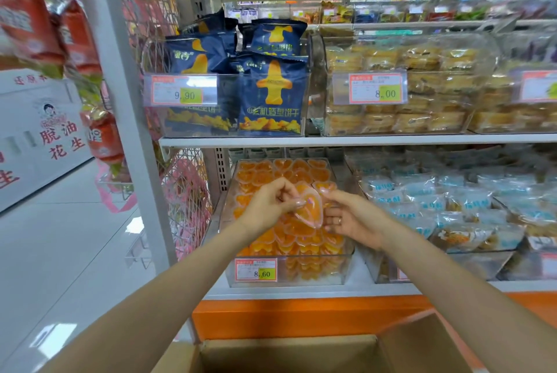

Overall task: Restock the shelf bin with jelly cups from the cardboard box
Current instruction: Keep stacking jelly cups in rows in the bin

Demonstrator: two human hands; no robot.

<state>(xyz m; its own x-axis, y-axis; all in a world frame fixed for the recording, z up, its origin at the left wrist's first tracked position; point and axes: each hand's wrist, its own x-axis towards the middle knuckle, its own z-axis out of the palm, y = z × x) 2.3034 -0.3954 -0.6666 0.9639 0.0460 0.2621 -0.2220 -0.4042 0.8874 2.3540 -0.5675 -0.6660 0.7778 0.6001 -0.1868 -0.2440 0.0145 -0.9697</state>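
The shelf bin (pixel 313 280) holds jelly cups (pixel 301 240); cardboard box (pixel 286 354) at its 6 o'clock, biscuit bags (pixel 271 95) at 12, wrapped packets (pixel 437 201) at 3

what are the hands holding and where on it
A heart-shaped jelly cup: left hand pinches its left rim, right hand holds its right edge.

cardboard box (pixel 286 354): cut off below | top shelf goods (pixel 391 12): blurred

Orange jelly cups (pixel 304 240), brown cardboard box (pixel 289 354)
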